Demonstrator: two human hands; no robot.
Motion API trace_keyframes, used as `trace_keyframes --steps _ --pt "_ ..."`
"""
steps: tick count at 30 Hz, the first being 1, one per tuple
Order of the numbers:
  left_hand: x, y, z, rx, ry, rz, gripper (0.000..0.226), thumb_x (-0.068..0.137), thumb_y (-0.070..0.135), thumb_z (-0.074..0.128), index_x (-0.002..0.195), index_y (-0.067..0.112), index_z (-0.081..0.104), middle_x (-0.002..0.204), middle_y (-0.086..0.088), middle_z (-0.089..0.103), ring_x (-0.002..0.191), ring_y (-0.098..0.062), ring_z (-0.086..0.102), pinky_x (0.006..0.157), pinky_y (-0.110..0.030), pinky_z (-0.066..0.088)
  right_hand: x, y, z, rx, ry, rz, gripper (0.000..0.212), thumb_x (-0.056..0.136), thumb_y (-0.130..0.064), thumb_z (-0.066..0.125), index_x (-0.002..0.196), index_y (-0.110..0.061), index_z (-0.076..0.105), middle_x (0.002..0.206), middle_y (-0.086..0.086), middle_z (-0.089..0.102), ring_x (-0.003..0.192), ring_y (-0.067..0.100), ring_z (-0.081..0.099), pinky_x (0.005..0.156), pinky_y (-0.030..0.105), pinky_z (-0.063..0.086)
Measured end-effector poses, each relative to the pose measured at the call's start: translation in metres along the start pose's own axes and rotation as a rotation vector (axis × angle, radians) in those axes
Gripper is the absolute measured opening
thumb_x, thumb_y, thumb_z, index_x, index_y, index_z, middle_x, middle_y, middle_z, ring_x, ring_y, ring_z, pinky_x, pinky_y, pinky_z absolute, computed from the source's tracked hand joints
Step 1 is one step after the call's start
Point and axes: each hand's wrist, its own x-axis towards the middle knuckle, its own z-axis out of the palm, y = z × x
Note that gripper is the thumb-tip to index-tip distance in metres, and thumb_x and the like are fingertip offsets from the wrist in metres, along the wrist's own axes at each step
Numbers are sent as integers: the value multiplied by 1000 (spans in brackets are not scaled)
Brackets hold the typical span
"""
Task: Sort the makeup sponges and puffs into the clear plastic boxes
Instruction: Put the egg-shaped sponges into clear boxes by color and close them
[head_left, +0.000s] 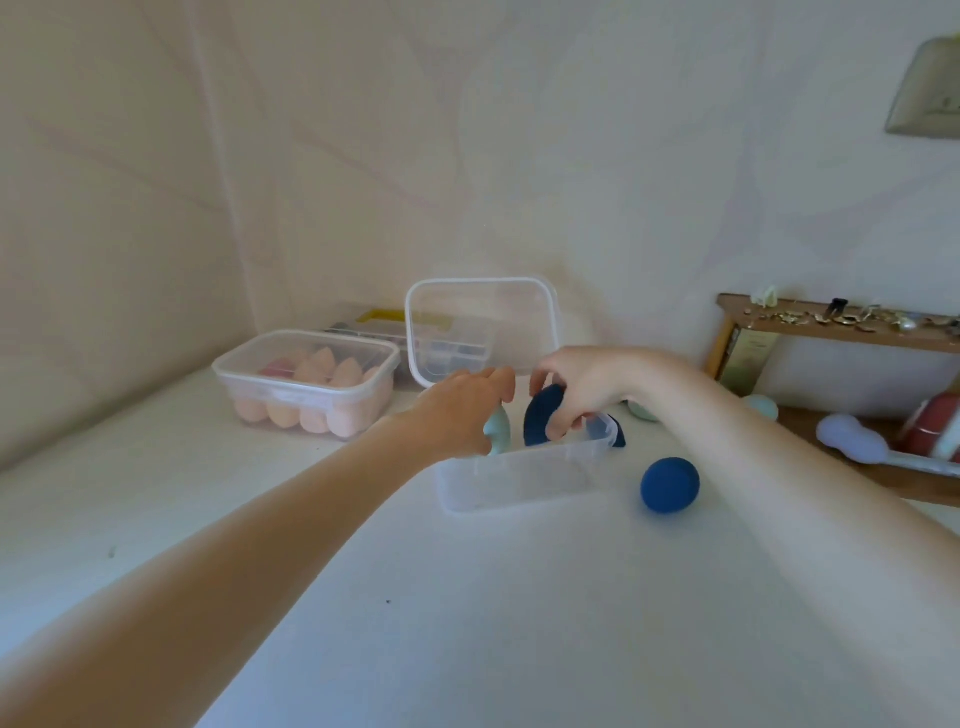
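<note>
An open clear plastic box (519, 480) stands in the middle of the white surface. Over its far left corner my left hand (460, 410) holds a pale green puff (497, 431) on edge inside the box. My right hand (582, 387) grips a dark navy puff (543, 418) upright above the box's far side. A round blue puff (670, 485) lies on the surface just right of the box. Another dark blue puff (618, 435) shows behind the box's right corner. Further left stands a second clear box (306, 384) filled with several pink teardrop sponges.
A clear lid (480, 327) leans upright against the wall behind the open box. Pale green puffs (761, 406) lie behind my right wrist. At right a wooden shelf (836, 325) carries small clutter, with a lilac object (852, 439) and a red item below it.
</note>
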Motion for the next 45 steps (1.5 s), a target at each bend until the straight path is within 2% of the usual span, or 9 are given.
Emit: trace_keyframes --steps 10,20,23,28,30,33,38,42,45 --pt "4 0 2 -19 -42 60 41 81 16 65 121 16 55 120 -8 46 114 -24 45 92 -31 40 -13 -12 19 84 -78 177 42 79 -15 71 118 -12 55 72 2 57 55 14 54 40 15 44" --pt "5 4 4 -36 29 35 37 88 12 56 124 13 47 127 -4 52 116 -24 45 93 -30 38 -3 -9 45 231 350 220 29 80 -4 62 107 -5 51 93 8 49 82 22 47 52 23 33" --pt "6 4 5 -52 37 13 34 89 10 54 122 11 45 126 -3 56 114 -24 46 91 -31 41 0 -6 45 311 426 201 7 80 -4 58 84 -5 52 81 10 49 74 23 46 52 24 31" --pt "7 3 6 -1 30 9 34 91 10 51 125 12 45 126 -3 56 115 -24 46 88 -30 39 3 -6 53 275 420 198 28 83 -6 50 57 -7 39 61 7 43 60 25 48 49 22 32" --pt "7 3 4 3 23 11 36 90 9 52 126 11 44 127 -4 54 116 -25 47 92 -31 41 4 -5 53 336 436 187 9 82 -2 51 73 -2 54 79 15 58 78 34 64 61 26 49" --pt "5 7 0 34 81 56 43 89 13 53 130 15 42 129 -5 47 119 -25 45 98 -32 40 2 -4 51 443 451 177 29 86 -1 49 115 -5 49 115 15 55 82 32 66 60 29 54" --pt "13 18 -1 -21 166 85 43 86 30 60 126 17 49 116 -8 48 109 -24 48 88 -31 42 -2 -10 44 536 431 193 30 89 -3 42 119 -7 45 111 14 61 52 19 59 40 18 47" --pt "25 22 5 -13 82 77 41 85 37 61 121 17 55 114 -8 50 108 -25 48 85 -29 39 -13 -3 30 628 377 184 18 95 -5 37 109 -7 49 100 20 67 67 30 66 63 30 57" --pt "28 19 8 25 74 92 40 81 33 65 117 19 55 116 -4 49 110 -23 48 85 -28 37 -15 20 8 628 610 188 21 94 -1 37 101 -3 56 89 16 69 78 31 70 75 35 59"
